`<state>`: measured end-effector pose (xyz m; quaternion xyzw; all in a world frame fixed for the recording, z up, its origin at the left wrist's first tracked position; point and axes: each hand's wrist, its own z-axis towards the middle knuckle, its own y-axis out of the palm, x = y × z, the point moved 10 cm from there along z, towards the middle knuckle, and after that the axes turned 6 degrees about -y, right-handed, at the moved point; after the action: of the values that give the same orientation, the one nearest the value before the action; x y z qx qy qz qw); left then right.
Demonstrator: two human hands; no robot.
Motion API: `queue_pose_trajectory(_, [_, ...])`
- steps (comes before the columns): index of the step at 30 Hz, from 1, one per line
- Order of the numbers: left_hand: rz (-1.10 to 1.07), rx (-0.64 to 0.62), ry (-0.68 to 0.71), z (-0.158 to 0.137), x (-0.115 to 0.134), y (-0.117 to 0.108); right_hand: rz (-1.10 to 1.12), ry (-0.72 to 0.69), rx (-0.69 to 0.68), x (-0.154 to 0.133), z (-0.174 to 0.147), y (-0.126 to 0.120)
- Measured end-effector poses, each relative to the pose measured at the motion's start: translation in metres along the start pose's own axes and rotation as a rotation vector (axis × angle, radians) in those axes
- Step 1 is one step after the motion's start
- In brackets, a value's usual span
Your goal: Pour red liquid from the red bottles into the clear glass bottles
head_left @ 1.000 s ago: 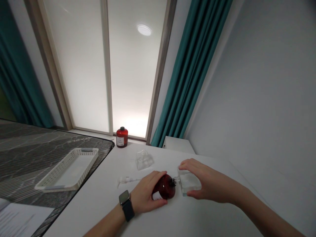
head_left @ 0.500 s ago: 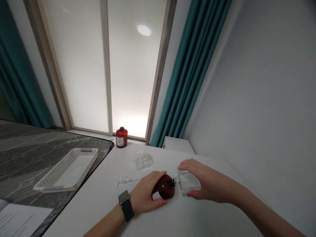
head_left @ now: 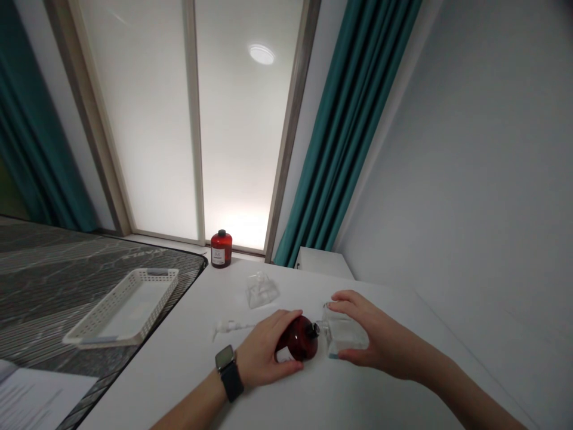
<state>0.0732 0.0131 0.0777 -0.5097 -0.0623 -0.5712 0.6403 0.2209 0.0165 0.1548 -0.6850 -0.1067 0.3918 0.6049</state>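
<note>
My left hand point(head_left: 271, 346), with a dark watch on the wrist, is wrapped round a dark red bottle point(head_left: 299, 339) that tilts to the right. The bottle's black neck meets the mouth of a clear square glass bottle point(head_left: 342, 331). Fingers and thumb of my right hand point(head_left: 364, 334) grip that glass bottle on opposite sides. Whether liquid is flowing between the two necks I cannot tell. A clear pump head with a tube point(head_left: 229, 326) lies left of my left hand, its tube end hidden behind the fingers.
On the white table point(head_left: 188, 358), a crumpled clear plastic piece point(head_left: 261, 291) lies beyond my hands. A second red bottle point(head_left: 221, 249) with a black cap stands at the far edge. To the left are a white basket point(head_left: 129, 307) and printed paper point(head_left: 42, 400). A wall rises at right.
My right hand and the glass bottle have shifted slightly, the fingers moving a little to the right. My left hand and the red bottle have stayed almost still.
</note>
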Motion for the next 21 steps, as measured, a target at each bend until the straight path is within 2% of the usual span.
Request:
queue_pose_trajectory(12, [-0.21,-0.004,-0.214,-0.005,-0.017,0.013,0.014,-0.055,0.009,-0.003,0.003,-0.004])
queue_pose_trajectory(21, [-0.251,0.011,-0.263,-0.007,-0.019,0.015,0.006,-0.056,-0.015,-0.007,0.005,-0.009])
